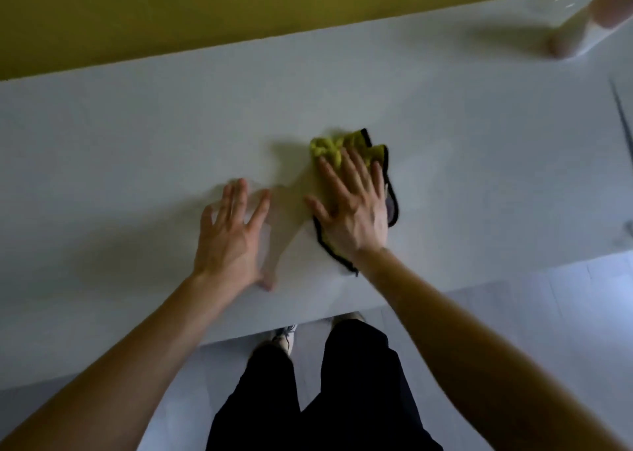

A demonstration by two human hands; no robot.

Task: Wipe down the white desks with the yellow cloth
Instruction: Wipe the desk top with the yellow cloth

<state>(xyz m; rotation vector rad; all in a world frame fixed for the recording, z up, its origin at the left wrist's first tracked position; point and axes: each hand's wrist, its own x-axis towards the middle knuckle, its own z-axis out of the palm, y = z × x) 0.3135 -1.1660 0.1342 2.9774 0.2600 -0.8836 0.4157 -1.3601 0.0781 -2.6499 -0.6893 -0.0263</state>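
In the head view the yellow cloth (356, 163) lies bunched on the white desk (137, 142), its long axis running from the wrist away past the fingertips. The right hand (352, 207) presses flat on it, fingers spread, gripping nothing. Just beside it, the left hand (229, 235) rests open, palm down, on bare desk.

cloth (356, 149) on desk (137, 142) | right hand (352, 211) atop | left hand (229, 235) beside
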